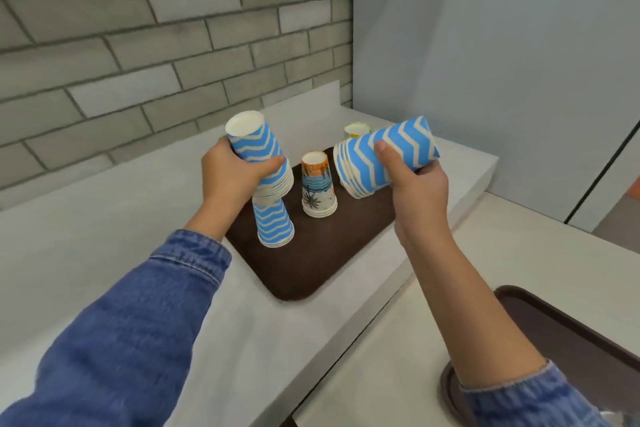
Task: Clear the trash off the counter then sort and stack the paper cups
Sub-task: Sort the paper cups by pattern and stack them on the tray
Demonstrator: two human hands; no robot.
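My left hand (232, 173) grips an upside-down stack of blue zigzag paper cups (259, 152), held just above another upside-down blue zigzag stack (273, 224) that stands on the brown tray (311, 263). My right hand (412, 184) grips a second blue zigzag stack (384, 152), tilted on its side with its rims pointing left, above the tray's right part. A short stack of beach-print cups (318, 184) stands upside down in the tray's middle. A yellow-green cup (356, 130) peeks out behind the right-hand stack.
The tray lies on a pale counter (104, 236) against a grey brick wall (156, 28). A lower counter sits at right with another brown tray (571, 329) and a dark round opening (450, 388) near my right sleeve.
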